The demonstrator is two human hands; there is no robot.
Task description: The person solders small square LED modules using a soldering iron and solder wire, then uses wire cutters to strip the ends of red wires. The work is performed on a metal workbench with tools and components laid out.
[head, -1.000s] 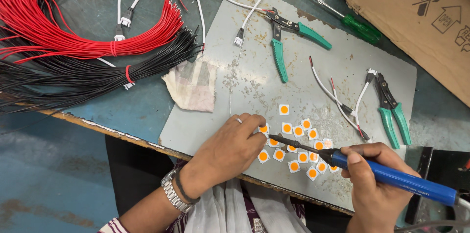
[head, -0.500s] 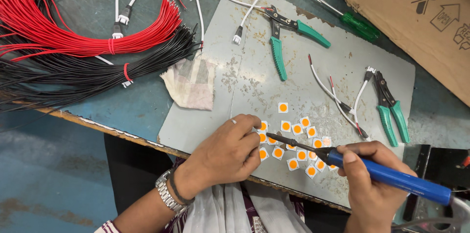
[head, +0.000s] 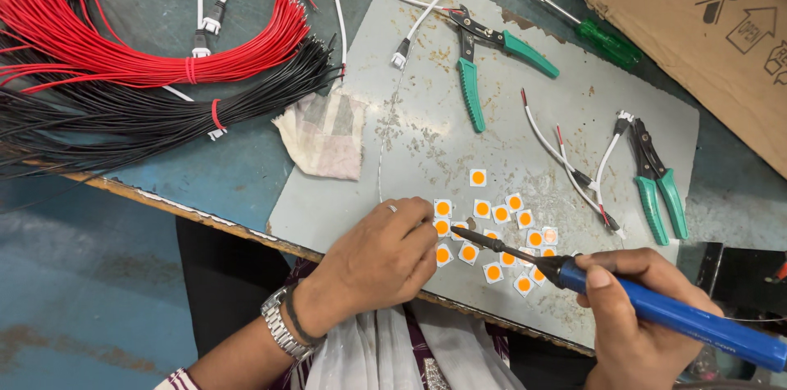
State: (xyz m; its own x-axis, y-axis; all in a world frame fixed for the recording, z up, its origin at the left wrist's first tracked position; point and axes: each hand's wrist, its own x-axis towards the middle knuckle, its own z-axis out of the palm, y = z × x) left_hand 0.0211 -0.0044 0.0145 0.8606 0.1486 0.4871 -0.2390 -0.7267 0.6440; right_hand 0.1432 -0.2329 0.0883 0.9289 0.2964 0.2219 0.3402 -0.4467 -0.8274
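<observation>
Small square LED chips [head: 492, 234], white with round orange centres, lie in a loose cluster on the near part of the grey metal sheet [head: 426, 144]; one chip sits a little apart, farther up the sheet. I judge them very light, stiff and brittle, and easy to scatter: best held by the white edges, off the orange face.

Left hand [head: 385, 255]: fingers curled together, tips pressed down at the left edge of the cluster, apparently steadying one chip. Whether it pinches or only pins, I cannot tell.

Right hand [head: 631, 316]: wrapped firmly around the blue-handled soldering iron [head: 656, 312], thumb on top near the collar. The dark tip reaches in over the chips just beside the left fingertips. Contact with a chip is not resolvable.

Farther out on the sheet: two green-handled pliers [head: 484, 62], [head: 656, 185], and short white leads [head: 566, 156] with red ends. Off the sheet on the surface [head: 139, 169]: a stained cloth [head: 324, 132], tied bundles of red wires [head: 147, 54] and black wires [head: 147, 115], a green screwdriver [head: 590, 29], and a cardboard box [head: 705, 29] at the far right.
</observation>
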